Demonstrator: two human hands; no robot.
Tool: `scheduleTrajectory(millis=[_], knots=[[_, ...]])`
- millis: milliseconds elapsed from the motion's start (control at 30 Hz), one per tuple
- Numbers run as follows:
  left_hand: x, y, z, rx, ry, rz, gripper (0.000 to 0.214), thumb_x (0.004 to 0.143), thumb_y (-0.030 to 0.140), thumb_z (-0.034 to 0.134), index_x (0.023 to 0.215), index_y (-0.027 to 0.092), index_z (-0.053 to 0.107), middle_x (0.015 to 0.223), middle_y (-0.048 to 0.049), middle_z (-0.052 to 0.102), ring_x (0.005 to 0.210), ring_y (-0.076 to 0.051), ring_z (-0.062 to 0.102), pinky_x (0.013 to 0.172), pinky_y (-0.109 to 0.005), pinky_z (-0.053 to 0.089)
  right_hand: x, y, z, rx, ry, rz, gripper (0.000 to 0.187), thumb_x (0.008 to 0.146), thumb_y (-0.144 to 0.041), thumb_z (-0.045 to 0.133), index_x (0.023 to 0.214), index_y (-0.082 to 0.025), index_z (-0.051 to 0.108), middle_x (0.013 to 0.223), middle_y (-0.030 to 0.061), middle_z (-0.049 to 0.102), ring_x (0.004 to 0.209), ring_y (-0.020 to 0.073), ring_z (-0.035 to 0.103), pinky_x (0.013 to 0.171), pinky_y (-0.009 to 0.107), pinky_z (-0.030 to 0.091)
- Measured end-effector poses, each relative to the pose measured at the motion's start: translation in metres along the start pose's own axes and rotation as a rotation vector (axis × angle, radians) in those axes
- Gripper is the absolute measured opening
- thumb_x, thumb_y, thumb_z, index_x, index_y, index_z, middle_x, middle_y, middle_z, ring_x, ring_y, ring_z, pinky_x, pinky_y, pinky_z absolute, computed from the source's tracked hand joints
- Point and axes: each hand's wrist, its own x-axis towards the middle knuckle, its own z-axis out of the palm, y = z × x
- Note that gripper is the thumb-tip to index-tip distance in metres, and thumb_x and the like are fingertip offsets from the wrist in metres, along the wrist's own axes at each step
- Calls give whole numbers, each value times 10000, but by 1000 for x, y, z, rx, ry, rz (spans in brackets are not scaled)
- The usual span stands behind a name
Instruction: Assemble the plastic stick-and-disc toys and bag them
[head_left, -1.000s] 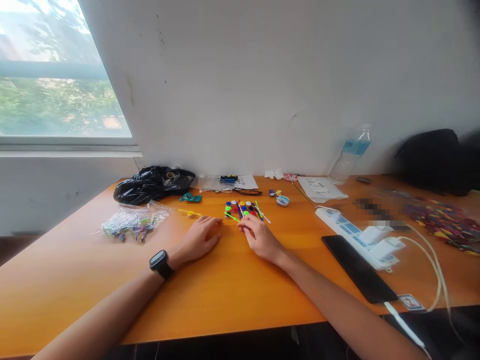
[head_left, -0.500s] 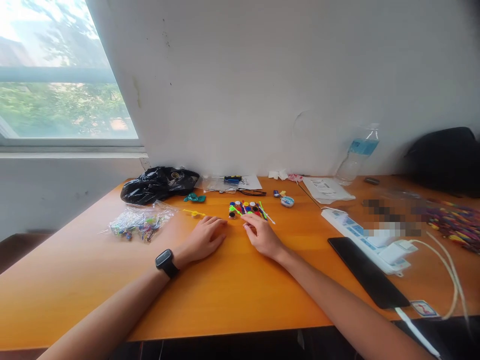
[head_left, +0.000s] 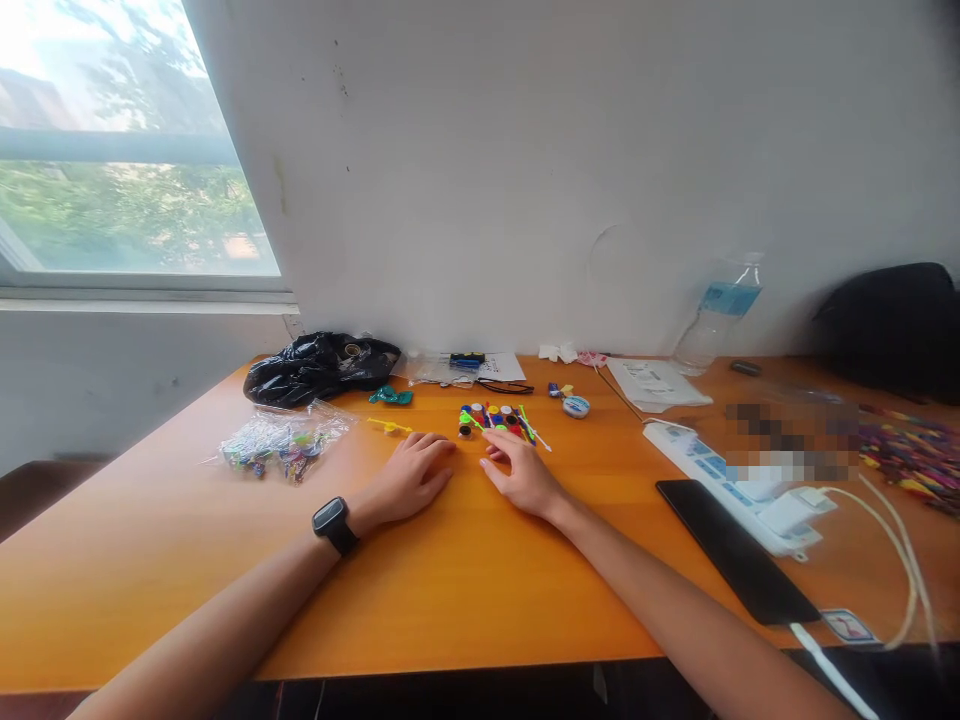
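Note:
My left hand (head_left: 412,480), with a black watch (head_left: 334,522) on its wrist, lies palm down on the wooden table. Its fingers are stretched forward and hold nothing. Just beyond them is a small yellow plastic piece (head_left: 390,428). My right hand (head_left: 523,480) rests on its side to the right, thumb and fingers loosely apart, with nothing visible between them. Its fingertips are at the near edge of a cluster of small colourful pieces (head_left: 493,412), some round like caps and some thin like sticks. The hand partly hides that cluster.
Along the back lie a black plastic bag (head_left: 322,366), a green wrapper (head_left: 391,396) and a small round container (head_left: 575,406). A clear bag of small parts (head_left: 277,445) is at left. Rightward are a power strip (head_left: 724,490), a phone (head_left: 735,550), cables and a bottle (head_left: 712,320).
My right hand's thumb and fingers have parted slightly, and the thumb has shifted a little left and nearer. The left hand has stayed in place. The view has tilted very slightly.

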Motion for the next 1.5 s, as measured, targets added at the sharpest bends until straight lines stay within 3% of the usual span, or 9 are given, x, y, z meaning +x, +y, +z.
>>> scheduleTrajectory(millis=[333, 500, 733, 900, 1033, 1167, 1267, 1367, 1500], knots=[[0, -3, 3, 7, 9, -9, 287, 997, 280, 507, 1245, 256, 651, 1292, -105, 655, 1182, -295, 586, 1060, -468, 475, 0, -5, -1, -15, -9, -47, 419, 897, -210, 657, 1311, -164, 709, 1316, 168, 700, 988, 237, 723, 896, 416, 647], [0, -7, 6, 11, 18, -42, 386, 985, 292, 524, 1360, 225, 583, 1333, -135, 634, 1221, -321, 580, 1081, -506, 468, 0, -8, -2, 13, -7, -29, 399, 884, -206, 671, 1277, -164, 723, 1264, 159, 721, 944, 227, 731, 881, 406, 649], [-2, -12, 12, 1, 81, -91, 639, 939, 272, 597, 1539, 204, 387, 1490, -161, 522, 1365, -346, 501, 1156, -533, 422, -2, -19, -6, 84, -76, -88, 230, 910, -216, 656, 1111, -189, 767, 1216, 123, 736, 1084, 247, 713, 900, 376, 634], [-3, -17, 18, -39, 143, -107, 660, 927, 274, 613, 1538, 229, 365, 1522, -151, 471, 1428, -331, 443, 1187, -522, 401, -1, -18, -7, 84, 16, -68, 212, 913, -233, 660, 1101, -186, 746, 1171, 120, 746, 942, 224, 734, 889, 395, 630], [0, -25, 22, 34, 141, -137, 743, 946, 357, 621, 1592, 198, 289, 1620, -188, 364, 1495, -386, 350, 1206, -569, 353, -1, -16, -6, 86, 34, -72, 213, 905, -233, 665, 1105, -193, 727, 1153, 116, 742, 926, 222, 729, 887, 400, 628], [5, -33, 22, 42, 165, -162, 676, 952, 412, 627, 1543, 188, 388, 1409, -173, 588, 1324, -367, 525, 1117, -553, 439, -1, -18, -6, 91, 22, -87, 184, 919, -236, 649, 1087, -194, 709, 1127, 109, 732, 939, 219, 717, 882, 383, 616], [7, -32, 19, -18, 181, -195, 533, 950, 342, 611, 1446, 179, 502, 1185, -119, 682, 1045, -267, 655, 977, -446, 536, 0, -20, -10, 63, 36, -105, 134, 932, -236, 631, 1040, -197, 698, 1044, 91, 730, 881, 210, 699, 839, 371, 598], [5, -22, 12, -109, 127, -194, 393, 943, 322, 611, 1311, 187, 613, 1037, -72, 712, 807, -191, 663, 783, -345, 567, -1, -21, -13, 19, 57, -114, 89, 945, -237, 611, 969, -206, 691, 940, 64, 714, 790, 194, 670, 770, 347, 568], [4, -4, 4, -357, 73, -147, 330, 1004, 394, 558, 1264, 212, 648, 1024, -55, 752, 833, -180, 702, 759, -308, 571, -1, -22, -16, -15, 82, -85, 110, 959, -246, 592, 916, -210, 687, 855, 44, 689, 739, 186, 644, 701, 315, 527]])
